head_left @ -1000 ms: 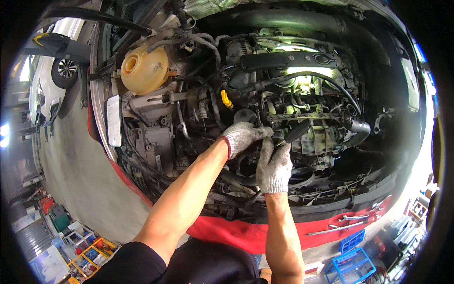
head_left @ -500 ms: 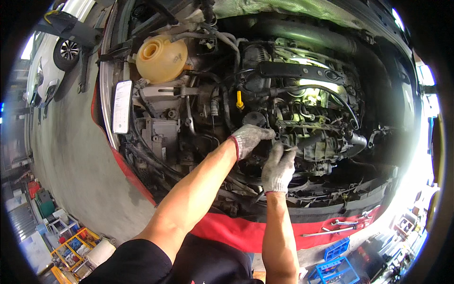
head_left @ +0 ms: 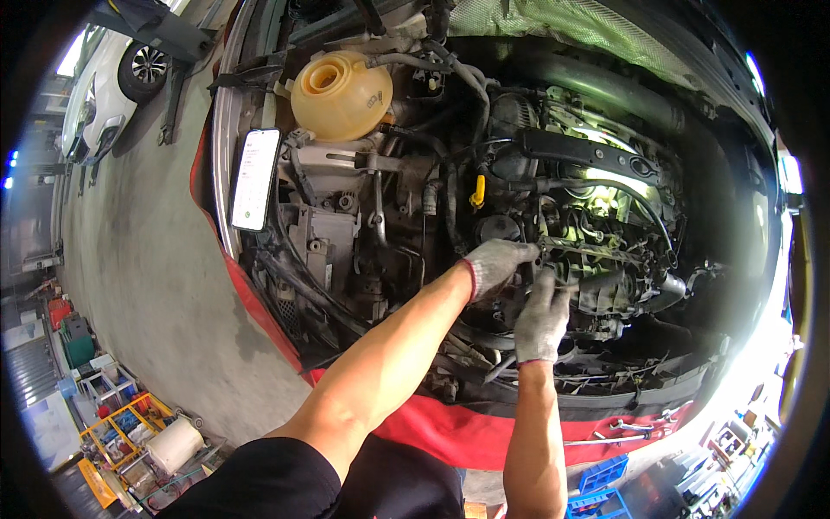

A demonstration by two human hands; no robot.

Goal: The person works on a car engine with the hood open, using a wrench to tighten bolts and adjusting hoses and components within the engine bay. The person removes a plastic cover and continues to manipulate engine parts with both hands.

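Observation:
Both my hands wear grey knit work gloves and reach into the open engine bay. My left hand (head_left: pixel 501 266) has its fingers closed together at the front edge of the engine (head_left: pixel 596 259), just right of a round black cap (head_left: pixel 499 229). Close beside it, slightly nearer to me, my right hand (head_left: pixel 542 327) has its fingertips pinched together among the dark engine parts. What either hand grips is too small and dark to make out. A yellow dipstick handle (head_left: pixel 477 192) stands up beyond my left hand, and a black engine trim piece (head_left: pixel 575 149) lies farther back.
A yellowed coolant tank (head_left: pixel 341 108) sits at the far left of the bay, with a phone (head_left: pixel 256 180) propped by the fender. A red fender cover (head_left: pixel 467 437) drapes the front edge, with several wrenches (head_left: pixel 635 426) on its right. Blue crates (head_left: pixel 596 502) stand below.
The whole view has shifted, so the engine bay sits farther right in the picture. Both hands stay at the same spot on the engine, their fingers still closed.

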